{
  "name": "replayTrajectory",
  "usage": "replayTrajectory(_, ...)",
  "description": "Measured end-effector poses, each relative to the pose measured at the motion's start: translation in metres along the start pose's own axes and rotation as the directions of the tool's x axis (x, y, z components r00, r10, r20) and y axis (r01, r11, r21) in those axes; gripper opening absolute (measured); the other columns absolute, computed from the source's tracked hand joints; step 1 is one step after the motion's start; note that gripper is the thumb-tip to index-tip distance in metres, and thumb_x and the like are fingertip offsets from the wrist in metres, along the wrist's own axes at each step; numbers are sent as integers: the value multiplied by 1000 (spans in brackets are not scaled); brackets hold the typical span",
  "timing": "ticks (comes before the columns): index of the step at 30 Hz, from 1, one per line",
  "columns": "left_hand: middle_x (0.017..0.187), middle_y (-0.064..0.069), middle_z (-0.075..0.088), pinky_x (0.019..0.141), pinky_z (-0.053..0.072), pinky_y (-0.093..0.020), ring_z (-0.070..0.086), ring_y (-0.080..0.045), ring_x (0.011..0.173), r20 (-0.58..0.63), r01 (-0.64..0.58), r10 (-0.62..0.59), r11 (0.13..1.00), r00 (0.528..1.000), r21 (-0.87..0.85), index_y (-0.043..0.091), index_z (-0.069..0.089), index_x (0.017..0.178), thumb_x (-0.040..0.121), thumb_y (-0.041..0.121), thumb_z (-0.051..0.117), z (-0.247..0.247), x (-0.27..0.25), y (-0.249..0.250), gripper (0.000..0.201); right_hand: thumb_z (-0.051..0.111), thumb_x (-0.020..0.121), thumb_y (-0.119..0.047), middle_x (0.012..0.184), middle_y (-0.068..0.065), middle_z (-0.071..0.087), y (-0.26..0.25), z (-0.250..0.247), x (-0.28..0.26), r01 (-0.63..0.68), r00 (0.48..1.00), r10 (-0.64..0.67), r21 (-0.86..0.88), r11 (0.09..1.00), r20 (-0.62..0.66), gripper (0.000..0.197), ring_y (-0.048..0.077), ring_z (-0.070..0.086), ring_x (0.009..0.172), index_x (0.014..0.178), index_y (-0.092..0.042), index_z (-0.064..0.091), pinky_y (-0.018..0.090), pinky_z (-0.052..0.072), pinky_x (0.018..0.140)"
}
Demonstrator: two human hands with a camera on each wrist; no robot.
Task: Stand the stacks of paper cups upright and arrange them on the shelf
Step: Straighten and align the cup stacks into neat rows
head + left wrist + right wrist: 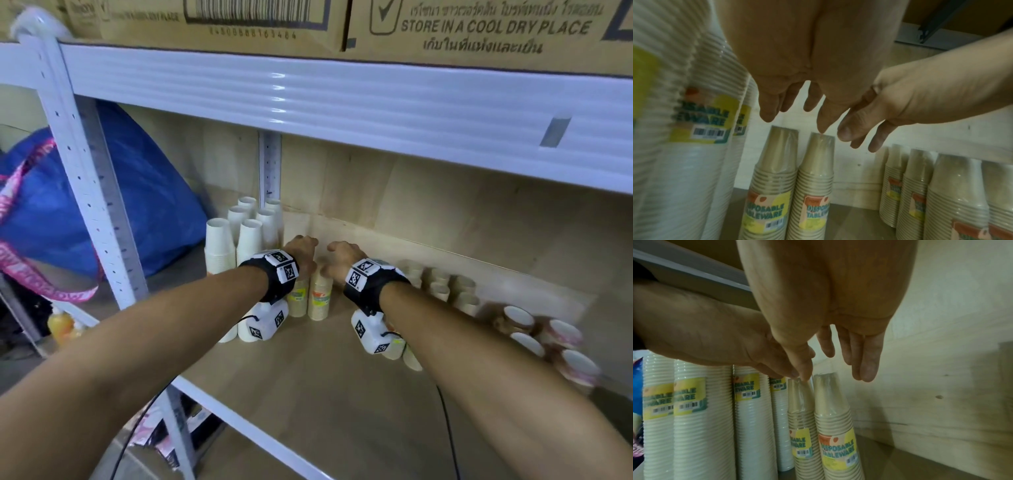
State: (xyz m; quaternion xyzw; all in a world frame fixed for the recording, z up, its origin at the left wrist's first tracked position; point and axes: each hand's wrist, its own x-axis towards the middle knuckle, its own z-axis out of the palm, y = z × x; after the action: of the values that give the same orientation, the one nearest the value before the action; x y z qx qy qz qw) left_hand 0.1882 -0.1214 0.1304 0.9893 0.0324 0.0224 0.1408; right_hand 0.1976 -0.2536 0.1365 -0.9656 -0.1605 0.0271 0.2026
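Observation:
Two beige wrapped cup stacks stand upright side by side on the wooden shelf: the left one and the right one. My left hand hovers over their tops with relaxed fingers, its thumb tip touching the right stack's top. My right hand hangs just beside it, fingers straight, thumb at the left stack's top. Neither hand grips anything.
Tall white cup stacks stand at the shelf's left end. More beige stacks stand to the right, and patterned stacks lie on their sides further right. A shelf beam runs low overhead. A blue bag sits left of the upright.

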Motion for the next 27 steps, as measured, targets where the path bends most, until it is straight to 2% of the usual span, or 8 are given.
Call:
replayTrajectory(3,144,-15,44,104,43,-39,46,-31,130,13,12,-12,1000,1000,18,11,37,145,91,18,58,7,5,-1,59,70,81,-31,146,9,44,-4,10,10,22,999,-20,-40,999,45,71,30,47,130,144,-14,41,36,42,102)
replayTrajectory(6,142,-15,46,104,44,-40,48,-32,128,12,25,-26,999,1000,30,10,42,141,90,19,58,11,9,-3,55,70,80,-27,138,8,53,-3,20,20,52,995,-47,-67,996,83,58,30,54,121,133,-15,49,34,46,93)
replayTrajectory(10,142,-14,46,106,42,-40,47,-31,129,15,25,-26,999,1000,42,9,44,139,89,19,57,15,14,-8,53,65,84,-16,134,10,55,4,31,29,99,991,-91,-77,992,94,57,31,55,120,137,-10,46,30,45,88)
replayTrajectory(13,134,-14,52,99,44,-35,51,-30,123,11,-3,2,997,1000,79,6,50,130,90,15,56,18,15,-10,41,59,84,-20,118,9,62,8,35,33,103,994,-100,-57,993,54,27,33,61,107,110,-19,54,29,44,78)
replayTrajectory(15,127,-15,56,93,44,-33,53,-30,118,-2,-28,28,994,1000,106,4,55,121,91,11,52,19,16,-10,30,56,84,-21,107,7,61,10,34,33,91,995,-90,-34,995,30,16,33,61,100,97,-24,49,30,43,73)
replayTrajectory(19,128,-13,58,98,45,-33,54,-29,119,-34,-52,58,988,998,147,4,59,123,93,7,50,19,14,-9,31,62,85,-17,115,7,63,11,30,25,76,997,-76,-5,997,5,33,30,60,103,116,-14,55,26,39,74)
replayTrajectory(23,128,-12,59,96,50,-36,57,-29,117,-15,-59,62,988,998,140,5,62,122,92,8,54,12,10,-6,31,64,84,-18,116,10,62,11,26,15,51,999,-51,9,999,2,32,31,60,100,115,-13,56,25,39,72)
replayTrajectory(27,128,-12,58,87,49,-31,58,-29,116,24,-66,63,987,998,146,4,62,122,92,6,57,5,4,0,31,64,84,-17,116,14,60,11,17,-3,35,999,-35,17,999,7,31,28,55,89,114,-11,56,27,39,70)
